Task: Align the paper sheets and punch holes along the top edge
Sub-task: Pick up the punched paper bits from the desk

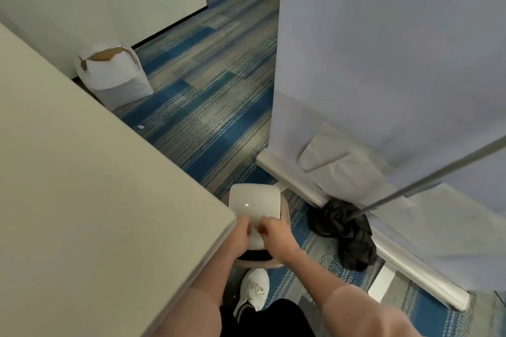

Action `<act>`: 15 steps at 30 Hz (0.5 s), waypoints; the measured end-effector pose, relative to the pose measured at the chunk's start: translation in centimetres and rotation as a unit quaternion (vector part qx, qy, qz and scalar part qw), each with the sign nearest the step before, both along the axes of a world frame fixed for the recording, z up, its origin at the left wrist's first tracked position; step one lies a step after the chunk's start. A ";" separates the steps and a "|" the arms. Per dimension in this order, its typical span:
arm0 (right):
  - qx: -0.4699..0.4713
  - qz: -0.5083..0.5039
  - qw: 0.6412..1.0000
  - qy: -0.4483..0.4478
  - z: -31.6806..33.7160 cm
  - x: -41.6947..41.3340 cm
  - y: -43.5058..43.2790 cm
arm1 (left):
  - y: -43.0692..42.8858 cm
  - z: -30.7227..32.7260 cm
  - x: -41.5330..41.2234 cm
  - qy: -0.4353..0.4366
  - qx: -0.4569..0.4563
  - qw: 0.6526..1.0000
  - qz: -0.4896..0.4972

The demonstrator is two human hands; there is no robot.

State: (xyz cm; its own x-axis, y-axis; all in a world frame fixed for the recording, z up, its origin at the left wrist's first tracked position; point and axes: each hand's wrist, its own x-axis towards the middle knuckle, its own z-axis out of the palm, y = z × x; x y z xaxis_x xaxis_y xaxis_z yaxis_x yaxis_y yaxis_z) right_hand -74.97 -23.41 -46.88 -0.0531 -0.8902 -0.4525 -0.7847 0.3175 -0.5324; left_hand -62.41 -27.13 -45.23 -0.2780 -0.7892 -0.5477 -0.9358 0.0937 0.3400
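Observation:
No paper sheets or hole punch are in view. Both hands are lowered beside the table's corner, over a small beige waste bin (258,261) on the floor. The bin has a white lid (254,200), tilted up, with a dark opening showing below it. My left hand (242,231) and my right hand (278,239) meet at the near part of the white lid, fingers curled onto it. Whether something small sits between the fingertips cannot be told.
A pale table top (82,186) fills the left. A grey partition (383,63) on a metal foot stands at right, with a dark cloth bundle (347,232) at its base. A torn white bag (112,74) leans on the far wall. My white shoe (253,290) is under the bin.

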 end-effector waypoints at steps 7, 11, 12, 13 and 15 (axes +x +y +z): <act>-0.005 0.023 1.000 0.018 -0.1 -0.6 -0.6 | -0.6 -0.7 0.0 -0.022 -0.007 1.000 -0.002; 0.013 0.050 0.997 0.051 0.2 -0.2 -0.7 | -0.9 -0.3 -0.4 -0.002 0.003 1.000 0.001; 0.017 0.051 0.997 0.056 0.4 -0.1 -0.7 | -1.0 -0.4 -0.5 0.005 0.016 1.000 -0.002; 0.018 0.052 0.997 0.058 0.4 0.0 -0.7 | -1.0 -0.3 -0.5 0.007 0.016 1.000 -0.008; 0.024 0.046 0.997 0.060 0.7 0.0 -0.8 | -0.9 -0.4 -0.3 0.009 0.011 1.000 -0.006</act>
State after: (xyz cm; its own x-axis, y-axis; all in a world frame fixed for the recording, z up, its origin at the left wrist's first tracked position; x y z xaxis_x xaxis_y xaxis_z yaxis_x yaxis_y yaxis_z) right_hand -74.98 -24.16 -46.22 -0.0281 -0.8717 -0.4892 -0.8686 0.2635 -0.4197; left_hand -62.74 -28.03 -45.67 -0.2971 -0.7736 -0.5598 -0.9281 0.0962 0.3596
